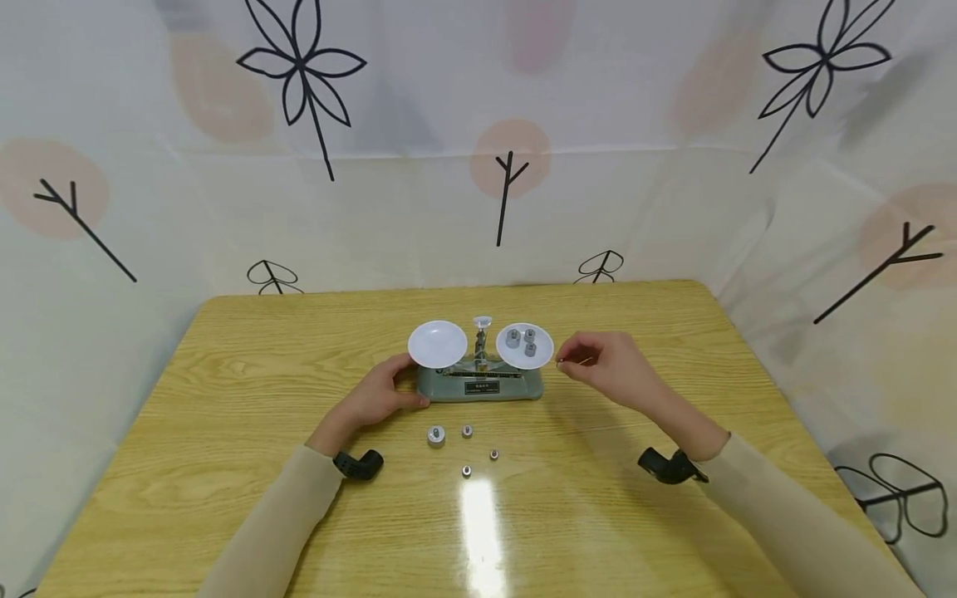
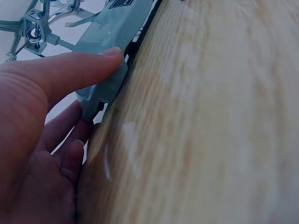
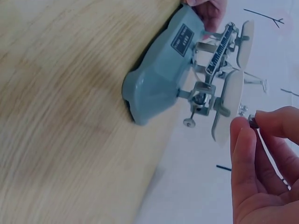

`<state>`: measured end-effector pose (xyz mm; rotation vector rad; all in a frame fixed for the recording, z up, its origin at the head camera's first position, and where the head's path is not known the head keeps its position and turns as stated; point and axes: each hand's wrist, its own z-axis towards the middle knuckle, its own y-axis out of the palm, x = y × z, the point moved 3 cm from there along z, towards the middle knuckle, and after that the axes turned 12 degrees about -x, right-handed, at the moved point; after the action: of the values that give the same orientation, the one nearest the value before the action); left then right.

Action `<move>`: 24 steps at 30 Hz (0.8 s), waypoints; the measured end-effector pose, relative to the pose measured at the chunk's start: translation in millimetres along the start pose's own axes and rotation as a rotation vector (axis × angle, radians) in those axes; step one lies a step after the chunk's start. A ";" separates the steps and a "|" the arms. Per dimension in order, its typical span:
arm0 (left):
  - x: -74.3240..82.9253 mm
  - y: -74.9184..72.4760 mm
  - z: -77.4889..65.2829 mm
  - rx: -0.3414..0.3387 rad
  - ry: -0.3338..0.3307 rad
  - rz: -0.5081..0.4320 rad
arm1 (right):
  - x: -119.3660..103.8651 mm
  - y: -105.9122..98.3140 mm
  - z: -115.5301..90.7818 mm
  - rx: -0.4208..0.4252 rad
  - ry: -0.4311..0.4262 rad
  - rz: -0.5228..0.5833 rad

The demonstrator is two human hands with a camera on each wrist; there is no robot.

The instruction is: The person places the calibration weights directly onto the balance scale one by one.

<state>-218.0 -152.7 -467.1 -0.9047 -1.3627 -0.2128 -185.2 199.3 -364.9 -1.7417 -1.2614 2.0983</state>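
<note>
A green-grey balance scale (image 1: 478, 389) stands on the table, a white pan on each side. My left hand (image 1: 380, 392) grips the left end of its base, thumb (image 2: 88, 67) on the front face and the other fingers around the end and behind. Three metal weights (image 1: 529, 336) sit on the right pan (image 1: 510, 355); the left pan (image 1: 437, 345) is bare. My right hand (image 1: 615, 370) is raised just right of the right pan. Between thumb and fingertip it pinches a small metal weight (image 3: 253, 122), mostly covered by the fingers.
In front of the scale, several more metal weights stand on the wooden table (image 1: 299, 349), the largest weight (image 1: 436, 436) on the left. Behind the table hangs a patterned white cloth (image 1: 419, 208). A bright reflection lies on the tabletop near the front.
</note>
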 end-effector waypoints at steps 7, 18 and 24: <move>0.8 0.1 0.3 -0.003 -0.006 0.012 | -0.4 -7.7 7.3 -0.010 0.002 -0.005; -1.0 0.4 0.2 0.001 0.002 0.006 | -6.1 -18.1 28.5 -0.066 -0.013 -0.079; -0.3 0.9 0.5 0.007 0.008 0.000 | -9.2 -21.5 40.5 -0.123 0.009 -0.117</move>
<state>-218.0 -151.9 -467.8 -0.8977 -1.3549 -0.2115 -225.6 187.3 -344.6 -1.6772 -1.4802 1.9859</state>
